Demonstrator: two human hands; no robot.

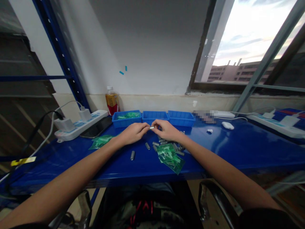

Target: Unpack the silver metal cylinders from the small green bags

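Between the fingertips of both hands is a small metal cylinder (152,128), pale and shiny. My left hand (134,133) pinches its left end, and my right hand (165,129) pinches the right end. Below my right hand lies a green plastic bag (169,156) with small parts inside. Several loose metal cylinders lie around that bag, partly hidden by my right hand. Two more stand apart on the blue table: one metal cylinder (132,155) at the left and another metal cylinder (147,146) nearer the middle. Left of my left hand is a second green bag (102,141).
Three blue bins line the wall: a left bin (116,122) with green bags, a middle bin (154,113) and a right bin (181,122). A drink bottle (111,101), a phone (96,128), power strips (78,125) and an earbud case (227,125) are on the table (228,152).
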